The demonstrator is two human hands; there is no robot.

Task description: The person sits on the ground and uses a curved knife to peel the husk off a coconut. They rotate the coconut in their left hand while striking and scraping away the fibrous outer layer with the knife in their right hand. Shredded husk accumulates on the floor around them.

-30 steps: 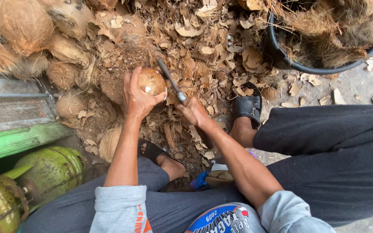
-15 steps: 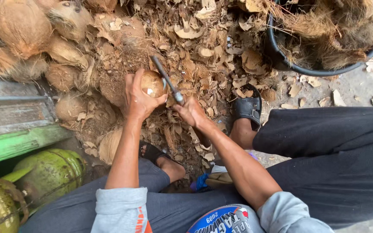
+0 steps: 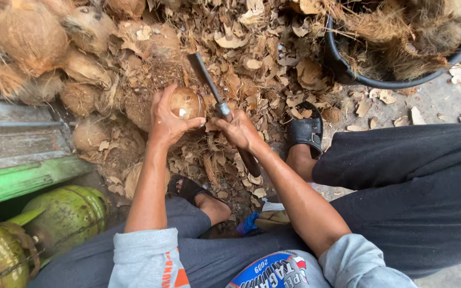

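My left hand point(image 3: 167, 118) grips a round brown peeled coconut point(image 3: 187, 102), held up in front of my knees. My right hand point(image 3: 237, 129) is closed around the handle of a long dark-bladed knife point(image 3: 205, 77). The blade points up and to the left, just right of the coconut and close to its edge. Whether the blade touches the shell I cannot tell. Both forearms reach forward from grey sleeves.
Husked coconuts point(image 3: 30, 37) are piled at the upper left. Dry husk chips point(image 3: 273, 80) litter the ground ahead. A black tub point(image 3: 348, 69) of fibre stands at the upper right. Green gas cylinders point(image 3: 68, 213) sit at the lower left by a green board point(image 3: 22, 181). My sandalled feet point(image 3: 305, 130) rest below.
The knife blade has lifted slightly and shifted beside the coconut, and my left hand has turned the coconut a little. The arms otherwise stay in place.
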